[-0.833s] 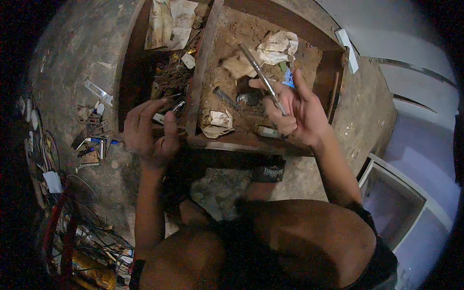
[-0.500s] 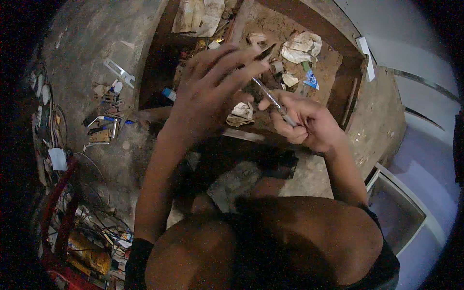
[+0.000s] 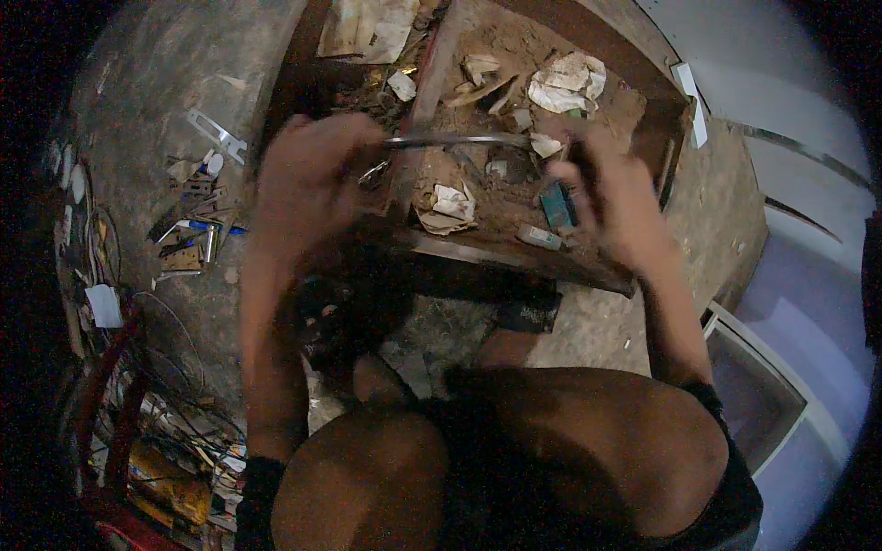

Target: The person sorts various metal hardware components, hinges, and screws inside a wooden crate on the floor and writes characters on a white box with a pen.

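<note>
A thin, silvery, slightly bowed strip (image 3: 459,140) stretches between my two hands over a wooden drawer-like box (image 3: 459,252). Motion blurs both hands. My left hand (image 3: 317,170) is closed round the strip's left end, over the box's left compartment. At the other end, my right hand (image 3: 611,193) has its fingers bent in on the strip; the exact grip is smeared. Below the strip, crumpled paper (image 3: 448,208) lies on brown dirt in the right compartment. A teal packet (image 3: 557,206) and a small pale block (image 3: 539,237) rest close to my right hand.
More crumpled paper (image 3: 568,83) lies at the far side of the box. On the concrete floor to the left are a flat metal plate (image 3: 218,136) and several small tools and parts (image 3: 193,243). Tangled cables (image 3: 101,239) run along the left edge, near a red frame (image 3: 92,413).
My hands have moved apart, the left going left and the right going right. The strip, slanted before, now lies nearly level between them. More of the box's contents shows.
</note>
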`<state>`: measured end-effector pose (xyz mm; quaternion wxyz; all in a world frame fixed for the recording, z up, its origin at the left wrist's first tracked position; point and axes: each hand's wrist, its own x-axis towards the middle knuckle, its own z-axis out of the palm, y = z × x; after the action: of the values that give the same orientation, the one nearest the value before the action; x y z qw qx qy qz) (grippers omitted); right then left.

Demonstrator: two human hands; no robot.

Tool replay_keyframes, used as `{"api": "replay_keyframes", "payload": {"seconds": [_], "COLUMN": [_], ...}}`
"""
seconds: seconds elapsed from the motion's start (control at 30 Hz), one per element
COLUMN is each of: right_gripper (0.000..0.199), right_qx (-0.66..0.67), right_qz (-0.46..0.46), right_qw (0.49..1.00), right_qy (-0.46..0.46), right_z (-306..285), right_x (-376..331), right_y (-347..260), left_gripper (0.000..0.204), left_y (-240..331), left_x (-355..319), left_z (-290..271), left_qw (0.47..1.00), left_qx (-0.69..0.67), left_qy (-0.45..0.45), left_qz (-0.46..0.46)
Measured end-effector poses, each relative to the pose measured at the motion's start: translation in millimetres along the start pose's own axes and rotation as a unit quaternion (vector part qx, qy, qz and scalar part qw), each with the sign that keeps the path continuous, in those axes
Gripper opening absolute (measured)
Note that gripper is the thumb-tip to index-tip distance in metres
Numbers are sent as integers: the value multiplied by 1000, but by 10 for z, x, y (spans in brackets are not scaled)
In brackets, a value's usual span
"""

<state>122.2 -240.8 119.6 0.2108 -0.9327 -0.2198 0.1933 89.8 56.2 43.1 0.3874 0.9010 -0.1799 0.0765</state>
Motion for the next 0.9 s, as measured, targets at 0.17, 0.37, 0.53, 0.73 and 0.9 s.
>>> {"api": "replay_keyframes", "payload": {"seconds": [0.17, 0.37, 0.53, 0.73, 0.9], "right_gripper": [28, 31, 38, 44, 43], "right_qx": [43, 158, 199, 213, 195], "right_qz": [17, 2, 8, -11, -37], "right_qw": [996, 984, 976, 973, 972], "right_qy": [79, 84, 87, 94, 125], "right_z": [-47, 37, -40, -106, -92], "right_x": [-126, -205, -216, -209, -207], "right_y": [225, 35, -105, -97, -140], "left_gripper": [4, 6, 8, 9, 10], "left_y": [85, 273, 331, 291, 323], "left_x": [-21, -37, 21, 72, 5], "left_z": [-363, -301, -327, -290, -462], "left_qw": [998, 999, 997, 994, 990], "left_qx": [53, 4, -20, -28, 27], "left_qy": [25, 39, 76, 107, 137], "left_qz": [-36, -33, -3, 17, 12]}}
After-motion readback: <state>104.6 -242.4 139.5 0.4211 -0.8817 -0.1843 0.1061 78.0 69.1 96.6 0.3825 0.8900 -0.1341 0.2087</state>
